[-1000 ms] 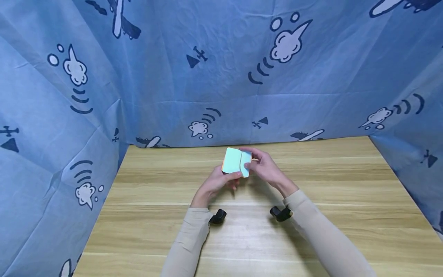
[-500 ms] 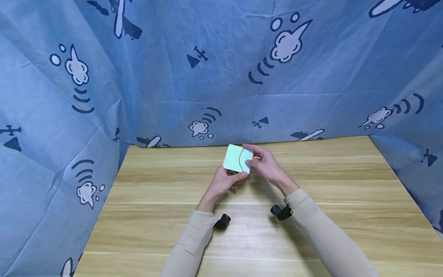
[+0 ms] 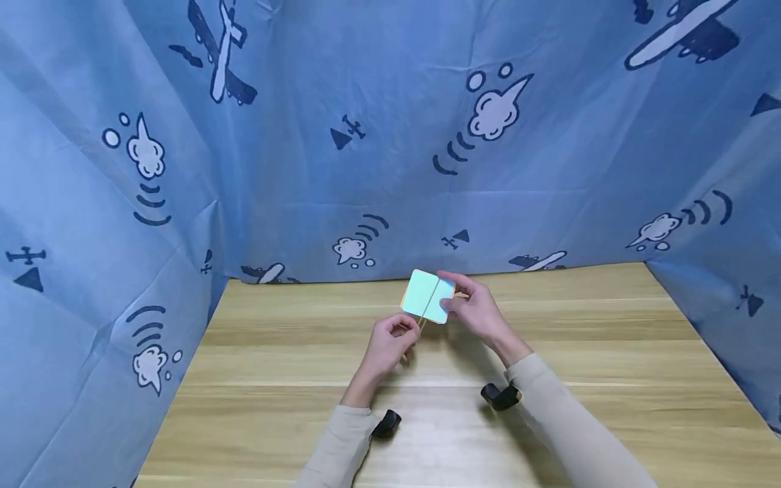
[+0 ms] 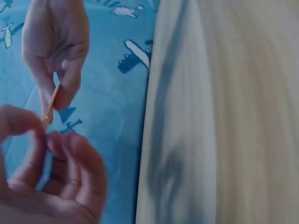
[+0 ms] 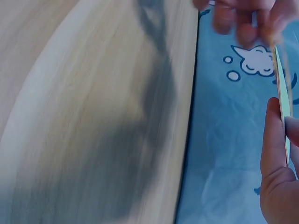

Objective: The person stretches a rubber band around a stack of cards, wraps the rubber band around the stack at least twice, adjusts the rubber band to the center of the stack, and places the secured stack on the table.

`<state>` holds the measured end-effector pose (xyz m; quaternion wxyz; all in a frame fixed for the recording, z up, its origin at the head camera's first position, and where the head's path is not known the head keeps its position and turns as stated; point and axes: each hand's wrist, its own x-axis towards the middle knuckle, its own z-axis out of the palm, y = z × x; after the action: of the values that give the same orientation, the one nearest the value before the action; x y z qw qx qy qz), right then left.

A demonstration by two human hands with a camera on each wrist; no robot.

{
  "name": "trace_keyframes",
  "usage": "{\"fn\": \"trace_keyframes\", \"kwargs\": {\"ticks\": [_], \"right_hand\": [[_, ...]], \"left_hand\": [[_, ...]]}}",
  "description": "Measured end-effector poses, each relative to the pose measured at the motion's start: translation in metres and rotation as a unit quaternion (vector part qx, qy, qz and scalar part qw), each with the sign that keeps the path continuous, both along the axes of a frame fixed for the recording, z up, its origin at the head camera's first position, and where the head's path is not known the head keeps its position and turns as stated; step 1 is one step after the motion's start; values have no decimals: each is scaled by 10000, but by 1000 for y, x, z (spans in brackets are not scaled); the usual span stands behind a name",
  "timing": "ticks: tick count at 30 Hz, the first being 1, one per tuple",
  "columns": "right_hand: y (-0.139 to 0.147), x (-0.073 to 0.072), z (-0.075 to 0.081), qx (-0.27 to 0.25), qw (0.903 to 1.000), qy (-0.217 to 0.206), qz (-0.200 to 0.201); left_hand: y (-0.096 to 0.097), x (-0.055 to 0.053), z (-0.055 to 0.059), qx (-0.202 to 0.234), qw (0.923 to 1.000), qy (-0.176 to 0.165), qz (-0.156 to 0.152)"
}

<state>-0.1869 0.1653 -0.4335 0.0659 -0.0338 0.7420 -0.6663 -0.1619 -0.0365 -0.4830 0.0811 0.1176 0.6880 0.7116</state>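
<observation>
A thin, square, mint-coloured pad (image 3: pixel 418 293) with rounded corners and an orange edge is held above the table, near its far side. A thin elastic band (image 3: pixel 432 296) runs across its face. My right hand (image 3: pixel 478 313) grips the pad by its right side, thumb on the mint face. At the lower edge, my left hand (image 3: pixel 388 343) pinches the band and draws it out past the pad. The left wrist view has the pad (image 4: pixel 52 101) almost edge-on. In the right wrist view the band (image 5: pixel 290 70) stands away from the pad, and the left fingers are blurred.
The wooden table (image 3: pixel 274 352) spreads under both arms. A blue cloth (image 3: pixel 390 135) printed with planes and clouds hangs along the back and sides. Each wrist carries a small black camera, such as the left one (image 3: pixel 387 424).
My left hand has let go of the pad's lower edge and now pulls the band outward. The band went from curved to straight. My right hand keeps its grip. The head view has tilted up.
</observation>
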Motion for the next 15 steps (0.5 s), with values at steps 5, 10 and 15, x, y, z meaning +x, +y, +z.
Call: {"fn": "trace_keyframes", "kwargs": {"ticks": [5, 10, 15], "right_hand": [[0, 0, -5, -80, 9997, 150, -162], [-1, 0, -5, -107, 9999, 63, -119], [-5, 5, -8, 174, 9998, 121, 8]], "left_hand": [[-14, 5, 5, 382, 9888, 1407, -314], [-20, 5, 17, 374, 9778, 1460, -1457], [-21, 4, 22, -40, 9730, 1109, -2022]]}}
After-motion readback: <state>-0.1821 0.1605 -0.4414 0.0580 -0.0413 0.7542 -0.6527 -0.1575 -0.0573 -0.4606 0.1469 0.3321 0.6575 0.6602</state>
